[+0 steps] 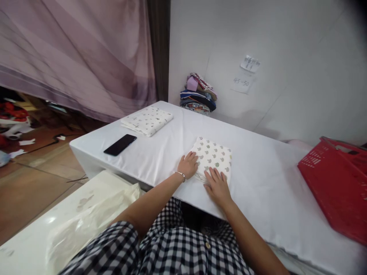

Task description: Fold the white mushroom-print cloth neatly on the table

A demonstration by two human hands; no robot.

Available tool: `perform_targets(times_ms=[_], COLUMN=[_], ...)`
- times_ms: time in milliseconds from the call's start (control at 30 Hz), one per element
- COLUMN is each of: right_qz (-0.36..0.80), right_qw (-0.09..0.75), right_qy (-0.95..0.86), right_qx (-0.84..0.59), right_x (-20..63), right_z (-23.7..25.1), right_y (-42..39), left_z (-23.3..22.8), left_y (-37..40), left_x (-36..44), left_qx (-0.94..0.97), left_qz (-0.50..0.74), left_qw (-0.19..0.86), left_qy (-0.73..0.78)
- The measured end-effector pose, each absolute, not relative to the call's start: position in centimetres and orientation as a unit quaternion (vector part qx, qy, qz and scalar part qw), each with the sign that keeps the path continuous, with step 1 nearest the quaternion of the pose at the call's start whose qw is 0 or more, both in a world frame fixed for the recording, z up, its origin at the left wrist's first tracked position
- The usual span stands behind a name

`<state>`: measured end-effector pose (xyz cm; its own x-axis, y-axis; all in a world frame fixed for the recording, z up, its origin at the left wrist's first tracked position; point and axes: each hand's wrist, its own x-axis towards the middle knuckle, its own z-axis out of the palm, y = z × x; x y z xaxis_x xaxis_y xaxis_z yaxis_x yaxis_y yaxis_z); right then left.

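A folded white cloth [210, 151] with a small grey and green print lies on the white-covered table [258, 183] in front of me. My left hand [188, 165] rests at the cloth's left edge, fingers stretched out and a thin bracelet on the wrist. On the near right part of the same cloth lies my right hand [218, 186], its fingers spread flat. Neither hand grips anything. The layered folds show along the cloth's near edge, between the two hands.
Farther left are another folded printed cloth [149, 120] and a black phone [120, 144]. A red plastic basket [335, 191] stands at the right. Folded clothes [198, 95] are piled by the wall. A plastic bag [94, 225] lies on a lower white surface at my left.
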<state>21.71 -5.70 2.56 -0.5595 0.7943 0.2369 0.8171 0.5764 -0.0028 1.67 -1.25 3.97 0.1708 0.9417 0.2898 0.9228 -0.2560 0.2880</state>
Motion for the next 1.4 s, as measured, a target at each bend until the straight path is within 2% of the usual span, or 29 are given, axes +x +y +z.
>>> perform_targets(times_ms=[200, 333, 500, 600, 700, 867, 1000, 1133, 1400], right_qz=[-0.044, -0.012, 0.092, 0.151, 0.127, 0.099, 0.092, 0.095, 0.17], right_qw=[0.147, 0.144, 0.125, 0.149, 0.173, 0.096, 0.091, 0.098, 0.125], right_qy=[-0.884, -0.881, -0.878, -0.851, -0.818, -0.808, -0.81, -0.807, -0.8], right_qx=[-0.442, -0.45, -0.453, -0.481, -0.534, -0.572, -0.572, -0.574, -0.561], right_x=[23.4, 23.4, 23.8, 24.1, 24.0, 23.2, 23.0, 23.0, 23.7], right_z=[1.8, 2.1, 3.9, 5.7, 6.7, 5.1, 3.9, 4.0, 4.8], right_y=[-7.4, -7.5, -7.1, -5.5, -3.0, -0.9, -1.0, -1.0, -0.2], left_z=[3.8, 5.0, 4.6, 3.7, 3.3, 3.9, 5.7, 7.3, 4.5], left_y=[-1.0, -0.6, 0.0, 0.1, 0.2, -0.4, -0.6, 1.1, 3.5], left_x=[1.5, 3.0, 4.1, 3.9, 3.8, 3.1, 2.7, 4.0, 4.7], left_qx=[0.768, 0.771, 0.797, 0.795, 0.792, 0.789, 0.769, 0.775, 0.797], left_qz=[0.165, 0.171, 0.162, 0.173, 0.194, 0.167, 0.111, 0.1, 0.091], left_qw=[0.028, -0.011, 0.02, 0.032, 0.032, 0.031, 0.056, 0.026, 0.065], left_qy=[0.618, 0.613, 0.582, 0.581, 0.578, 0.59, 0.627, 0.624, 0.594])
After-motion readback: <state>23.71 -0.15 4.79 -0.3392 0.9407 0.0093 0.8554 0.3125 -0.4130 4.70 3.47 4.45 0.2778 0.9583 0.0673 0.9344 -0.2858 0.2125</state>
